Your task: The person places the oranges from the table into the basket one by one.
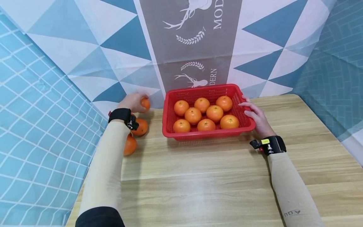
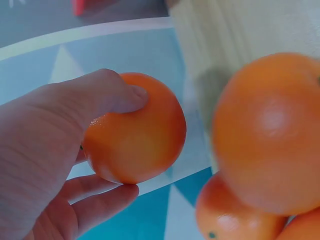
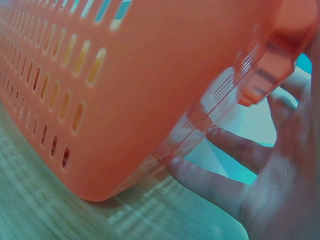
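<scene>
My left hand [image 1: 132,102] is at the back left of the table, its thumb and fingers round an orange [image 2: 142,135]. In the left wrist view the thumb lies on top of the fruit and two fingers curve below it. More oranges [image 1: 141,127] sit beside that wrist, partly hidden by the forearm. A red plastic basket [image 1: 181,135] with slotted walls stands at the back middle, several oranges [image 1: 214,113] inside. My right hand [image 1: 258,118] holds its right rim, some fingers over the edge; two fingertips [image 3: 215,132] rest against the outer wall below.
The wooden table [image 1: 181,186] stretches toward me in front of the basket. Right behind the basket hangs a patterned cloth [image 1: 195,56]. A blue gridded cloth [image 1: 51,132] borders the left side, and a blue brick-patterned one [image 1: 334,78] the right.
</scene>
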`<state>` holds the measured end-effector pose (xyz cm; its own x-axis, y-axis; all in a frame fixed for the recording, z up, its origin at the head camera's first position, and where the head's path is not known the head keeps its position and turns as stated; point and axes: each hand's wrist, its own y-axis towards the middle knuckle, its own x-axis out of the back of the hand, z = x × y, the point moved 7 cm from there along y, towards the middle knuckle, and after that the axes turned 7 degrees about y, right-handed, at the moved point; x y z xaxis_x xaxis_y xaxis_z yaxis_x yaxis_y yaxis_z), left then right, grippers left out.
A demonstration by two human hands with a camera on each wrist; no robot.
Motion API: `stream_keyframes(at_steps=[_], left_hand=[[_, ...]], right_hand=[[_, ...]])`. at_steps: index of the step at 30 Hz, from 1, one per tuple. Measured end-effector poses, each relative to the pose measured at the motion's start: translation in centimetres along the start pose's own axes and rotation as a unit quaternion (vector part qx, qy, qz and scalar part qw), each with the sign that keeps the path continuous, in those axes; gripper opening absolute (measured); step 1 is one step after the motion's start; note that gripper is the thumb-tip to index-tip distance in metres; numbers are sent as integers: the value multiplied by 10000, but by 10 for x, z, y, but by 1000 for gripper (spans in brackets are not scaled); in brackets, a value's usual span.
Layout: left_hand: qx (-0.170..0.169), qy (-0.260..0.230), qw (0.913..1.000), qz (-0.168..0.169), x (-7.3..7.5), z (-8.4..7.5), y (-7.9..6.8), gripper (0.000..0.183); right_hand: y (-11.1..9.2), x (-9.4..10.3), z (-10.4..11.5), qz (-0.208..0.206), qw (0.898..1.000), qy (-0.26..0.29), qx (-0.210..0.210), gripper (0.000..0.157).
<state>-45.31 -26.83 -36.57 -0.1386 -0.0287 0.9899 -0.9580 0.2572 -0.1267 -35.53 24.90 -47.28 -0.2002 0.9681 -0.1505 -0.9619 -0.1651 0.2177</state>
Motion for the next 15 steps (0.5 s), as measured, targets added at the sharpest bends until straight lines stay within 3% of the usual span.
stream_keyframes(at_steps=[4, 15], left_hand=[[130, -61, 9999, -39, 12, 1, -5, 61], [14, 46, 9997, -235, 23, -1, -11, 60]], right_hand=[[1, 1, 0, -43, 10000, -66, 26, 38], [1, 2, -1, -25, 9999, -150, 44, 38]])
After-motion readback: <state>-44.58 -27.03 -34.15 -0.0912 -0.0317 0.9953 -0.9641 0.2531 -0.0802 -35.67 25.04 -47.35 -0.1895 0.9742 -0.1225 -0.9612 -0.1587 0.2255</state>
